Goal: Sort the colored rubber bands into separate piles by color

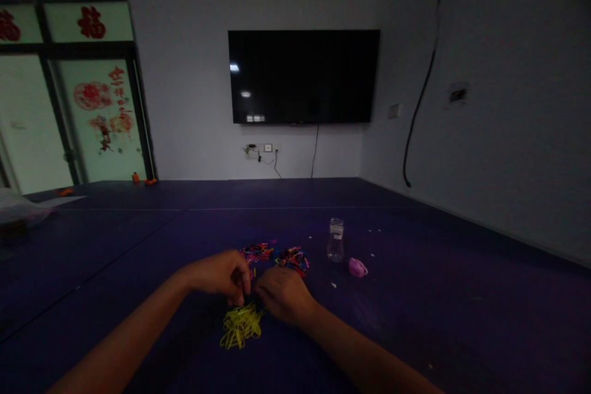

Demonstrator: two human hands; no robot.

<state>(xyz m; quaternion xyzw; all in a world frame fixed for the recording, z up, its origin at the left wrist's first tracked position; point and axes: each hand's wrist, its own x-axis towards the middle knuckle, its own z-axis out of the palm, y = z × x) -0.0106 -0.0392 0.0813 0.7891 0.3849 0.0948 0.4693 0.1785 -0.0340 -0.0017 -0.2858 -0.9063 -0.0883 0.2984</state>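
My left hand hangs over the far edge of a loose heap of yellow rubber bands, its fingers bent down and pinched together. Whatever lies between those fingertips is too small to make out. Close beside it, my right hand rests low over the table with its fingers curled in and their tips mostly hidden. Just beyond the hands lie two small piles of mixed-colour rubber bands: one pile on the left, mostly pink and red, and another pile on the right with blue, red and orange ones.
A clear bottle stands uncapped to the right, with a pink lid near it. White scraps dot the dark blue table. A plastic bag is at far left. Orange objects sit along the back edge.
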